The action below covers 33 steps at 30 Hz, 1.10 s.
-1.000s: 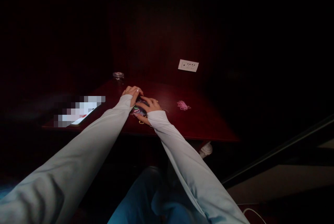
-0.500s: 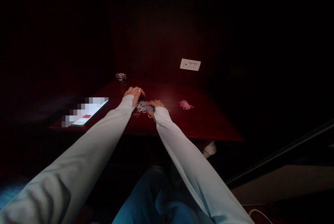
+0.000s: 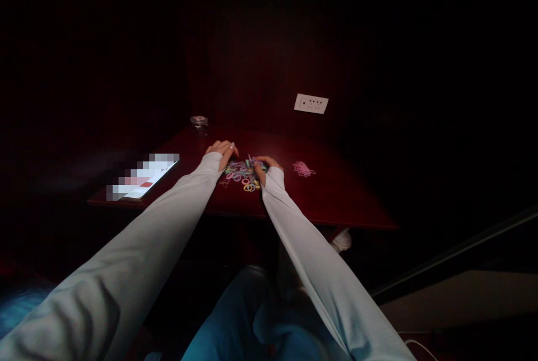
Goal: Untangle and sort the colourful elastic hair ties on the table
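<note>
Loosely heaped coloured bands, axes every which way, right hand touching.

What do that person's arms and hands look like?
The left hand and right hand poke out of long, pale grey, wrinkled fabric sleeves and wear no gloves. A tiny shiny spot on the left hand is too small to identify.

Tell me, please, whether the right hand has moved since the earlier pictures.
Yes: judged against the wall socket, the right hand has moved rightward, narrowing the sideways gap between them.
</note>
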Each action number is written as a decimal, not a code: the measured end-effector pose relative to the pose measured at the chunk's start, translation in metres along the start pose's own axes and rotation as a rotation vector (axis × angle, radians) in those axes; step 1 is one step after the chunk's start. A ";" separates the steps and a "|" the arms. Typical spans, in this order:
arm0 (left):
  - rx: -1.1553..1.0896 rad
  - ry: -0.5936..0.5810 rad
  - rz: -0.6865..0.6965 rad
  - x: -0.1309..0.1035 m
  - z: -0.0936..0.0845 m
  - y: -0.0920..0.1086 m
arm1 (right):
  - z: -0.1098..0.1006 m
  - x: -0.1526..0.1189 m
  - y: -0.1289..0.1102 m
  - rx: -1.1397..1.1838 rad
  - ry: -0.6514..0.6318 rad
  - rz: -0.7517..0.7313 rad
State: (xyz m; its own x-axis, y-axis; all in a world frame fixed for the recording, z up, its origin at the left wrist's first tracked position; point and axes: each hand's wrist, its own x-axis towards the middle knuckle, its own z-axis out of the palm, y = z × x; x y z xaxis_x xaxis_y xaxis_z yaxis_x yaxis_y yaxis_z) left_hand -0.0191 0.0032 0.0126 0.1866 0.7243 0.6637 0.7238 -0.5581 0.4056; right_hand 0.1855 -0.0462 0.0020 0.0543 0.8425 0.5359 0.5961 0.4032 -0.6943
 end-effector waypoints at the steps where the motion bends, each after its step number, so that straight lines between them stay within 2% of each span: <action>1: -0.002 -0.005 0.006 0.000 -0.001 0.001 | 0.001 0.000 0.001 0.022 0.013 0.010; 8: -0.027 -0.099 0.130 -0.004 0.001 0.008 | 0.001 0.001 0.009 0.080 0.032 0.077; 13: -0.105 -0.236 0.308 -0.008 0.001 0.017 | -0.004 0.000 0.009 0.009 0.022 0.093; 18: -0.152 -0.316 0.373 -0.007 -0.002 0.018 | -0.006 -0.001 0.008 -0.073 -0.011 0.081; 23: -0.121 -0.369 0.369 -0.008 -0.002 0.015 | -0.006 0.000 0.009 -0.066 -0.026 0.063; 29: -0.061 -0.360 0.310 -0.006 -0.001 0.009 | -0.012 -0.003 0.001 -0.062 -0.067 0.025; 33: -0.060 -0.358 0.313 -0.007 0.000 0.008 | -0.013 -0.007 -0.009 -0.081 -0.054 0.059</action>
State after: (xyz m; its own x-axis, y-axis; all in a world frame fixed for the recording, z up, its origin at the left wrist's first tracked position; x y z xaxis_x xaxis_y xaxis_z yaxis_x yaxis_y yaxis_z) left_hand -0.0149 -0.0059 0.0115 0.6144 0.6055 0.5058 0.5586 -0.7866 0.2632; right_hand 0.1902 -0.0603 0.0108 0.0491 0.8828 0.4672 0.6557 0.3243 -0.6818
